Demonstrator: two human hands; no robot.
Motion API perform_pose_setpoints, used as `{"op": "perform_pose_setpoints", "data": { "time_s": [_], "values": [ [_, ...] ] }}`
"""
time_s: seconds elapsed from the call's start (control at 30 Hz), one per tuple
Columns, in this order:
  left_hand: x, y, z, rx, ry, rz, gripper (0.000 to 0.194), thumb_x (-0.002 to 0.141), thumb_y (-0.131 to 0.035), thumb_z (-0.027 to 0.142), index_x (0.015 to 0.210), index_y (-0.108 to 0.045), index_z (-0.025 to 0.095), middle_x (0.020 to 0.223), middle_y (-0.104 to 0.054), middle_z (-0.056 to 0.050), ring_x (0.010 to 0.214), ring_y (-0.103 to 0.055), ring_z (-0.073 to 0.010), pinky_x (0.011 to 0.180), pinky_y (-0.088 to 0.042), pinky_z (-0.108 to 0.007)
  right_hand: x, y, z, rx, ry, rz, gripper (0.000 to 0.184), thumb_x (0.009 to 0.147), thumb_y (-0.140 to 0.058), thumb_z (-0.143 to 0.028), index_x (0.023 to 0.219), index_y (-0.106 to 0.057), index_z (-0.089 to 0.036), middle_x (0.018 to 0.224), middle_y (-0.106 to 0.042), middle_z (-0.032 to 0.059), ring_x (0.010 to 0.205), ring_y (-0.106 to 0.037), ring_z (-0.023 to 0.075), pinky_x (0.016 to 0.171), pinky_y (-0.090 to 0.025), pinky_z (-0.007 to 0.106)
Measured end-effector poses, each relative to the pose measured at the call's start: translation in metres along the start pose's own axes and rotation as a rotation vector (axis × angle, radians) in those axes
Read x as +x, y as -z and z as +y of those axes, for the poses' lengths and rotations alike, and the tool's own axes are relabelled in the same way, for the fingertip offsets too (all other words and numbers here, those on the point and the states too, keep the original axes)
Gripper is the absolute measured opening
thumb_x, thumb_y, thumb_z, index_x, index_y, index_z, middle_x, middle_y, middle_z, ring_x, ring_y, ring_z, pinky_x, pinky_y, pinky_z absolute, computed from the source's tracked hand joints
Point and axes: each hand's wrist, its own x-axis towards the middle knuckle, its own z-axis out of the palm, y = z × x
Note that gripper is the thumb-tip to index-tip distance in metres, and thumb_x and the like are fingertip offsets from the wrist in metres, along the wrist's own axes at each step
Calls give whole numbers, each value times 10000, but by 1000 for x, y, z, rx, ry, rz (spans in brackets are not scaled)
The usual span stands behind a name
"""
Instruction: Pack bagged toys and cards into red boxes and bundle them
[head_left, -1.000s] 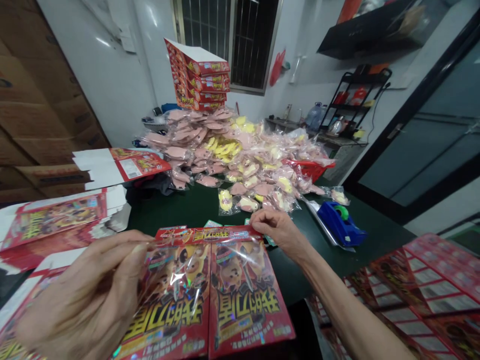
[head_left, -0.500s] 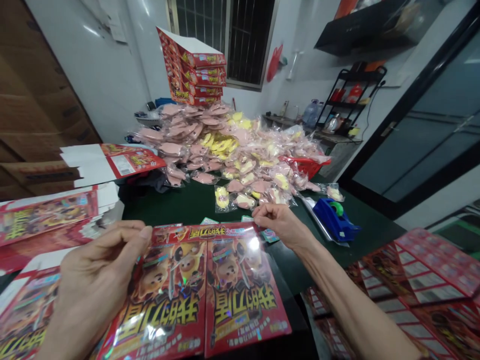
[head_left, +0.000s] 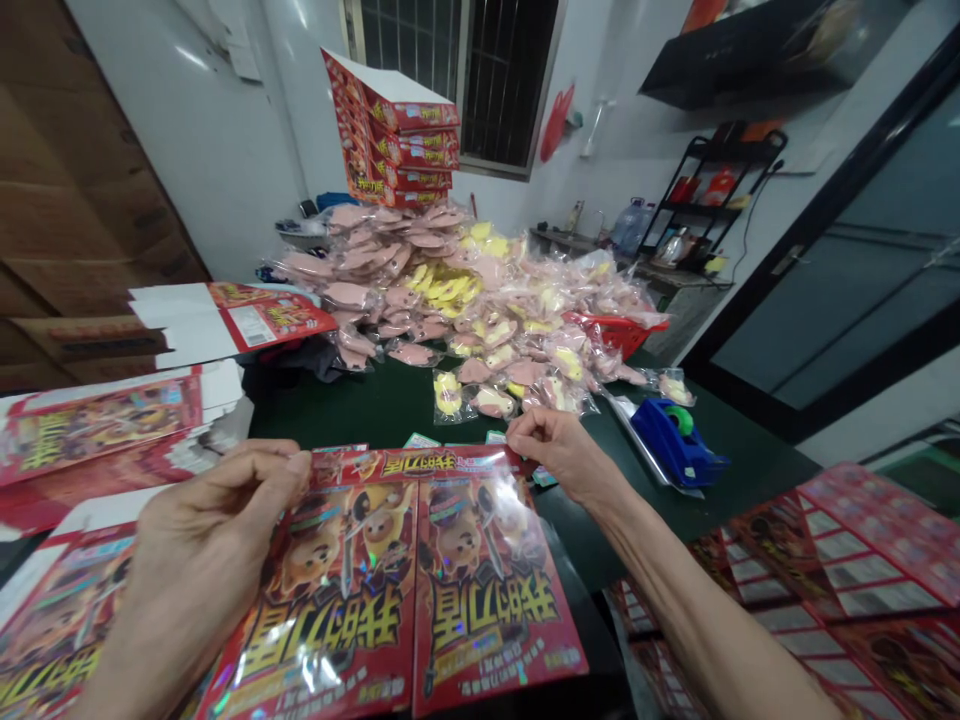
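Note:
A flat red printed card with two cartoon-figure panels and yellow lettering lies in front of me. A glossy transparent plastic film covers it. My left hand pinches the film and card at their upper left corner. My right hand pinches the upper right corner between thumb and fingertips. I cannot tell whether the fingers grip the film alone or the card as well.
A heap of pink and yellow plastic packets and a blue tape dispenser stand on the dark green table. A stack of red boxes tops the heap. Flat red box blanks lie on both sides.
The film has sunk from a raised bulge to lie flatter on the card. My left hand has drawn back a little, and the view has shifted slightly.

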Motion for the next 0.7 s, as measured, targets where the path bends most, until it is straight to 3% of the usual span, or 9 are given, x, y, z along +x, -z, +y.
{"op": "perform_pose_setpoints", "data": {
  "time_s": [0.27, 0.43, 0.57, 0.7],
  "values": [
    [-2, -1, 14, 25, 45, -38, 235, 631, -626, 404, 551, -599, 185, 823, -615, -3, 713, -531, -137, 646, -365, -236, -7, -6, 0, -62, 43, 55, 180, 670, -592, -294, 589, -477, -181, 545, -476, -45, 464, -409, 65, 432, -320, 207],
    [3, -2, 13, 6, -37, -64, 238, 691, -616, 363, 548, -577, 177, 800, -590, -2, 728, -519, -135, 661, -358, -238, -9, -8, 2, -96, 34, 75, 195, 676, -582, -317, 594, -465, -183, 510, -429, -61, 445, -365, 61, 415, -284, 201],
    [10, -1, 7, 52, -120, -93, 265, 715, -608, 332, 513, -546, 172, 789, -568, -5, 733, -514, -137, 658, -363, -246, -6, -8, 3, 22, -40, 46, 228, 624, -645, -321, 635, -459, -190, 538, -458, -69, 433, -386, 54, 392, -289, 181],
    [11, 1, 6, 34, -51, -112, 280, 686, -626, 345, 483, -544, 170, 745, -552, -10, 730, -520, -147, 643, -372, -256, -5, -5, 3, 203, -152, -6, 349, 563, -751, -327, 741, -476, -204, 588, -495, -73, 424, -416, 51, 363, -284, 168]
  ]
}}
